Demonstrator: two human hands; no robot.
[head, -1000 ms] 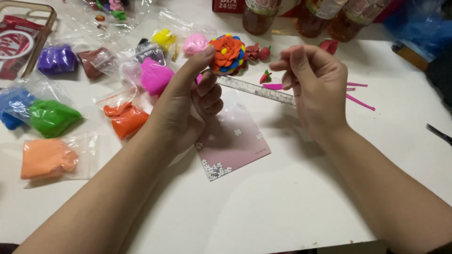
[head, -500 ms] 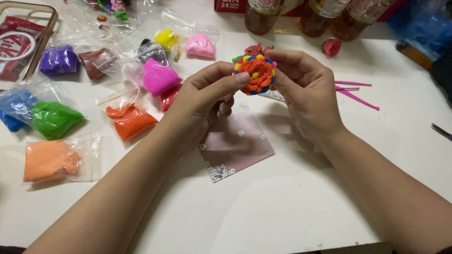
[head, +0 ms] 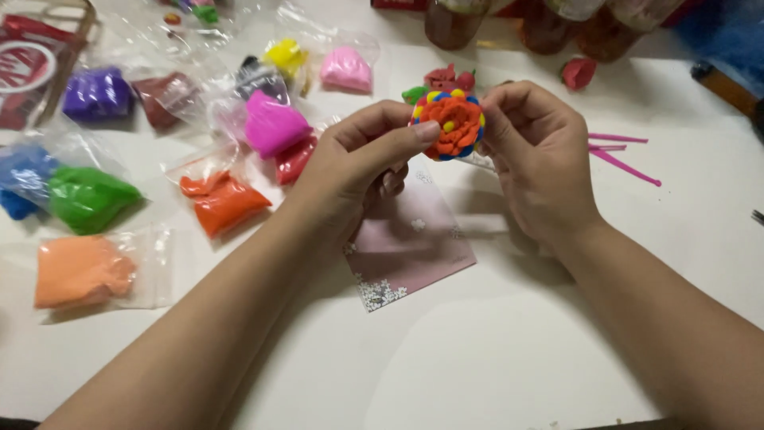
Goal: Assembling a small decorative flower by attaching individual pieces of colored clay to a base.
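Both hands hold up a round clay flower [head: 450, 124], orange in the middle with a blue and yellow rim, above the white table [head: 493, 350]. My left hand [head: 358, 163] pinches its left edge with thumb and fingers. My right hand [head: 533, 151] grips its right side. Under the hands lies a pink card [head: 410, 243] with white flower prints. Small red and green clay pieces [head: 442, 80] sit just behind the flower.
Clear bags of clay lie at the left: orange [head: 223, 203], peach [head: 79, 271], green [head: 87, 195], blue [head: 20, 179], purple [head: 95, 94], magenta [head: 274, 123], pink [head: 346, 70], yellow [head: 285, 56]. Pink sticks [head: 625, 155] lie at the right. Jars [head: 557, 24] stand along the back.
The clay flower came off the table into both hands and now sits higher, nearer the camera. My right hand left the stick it pinched and took hold of the flower.
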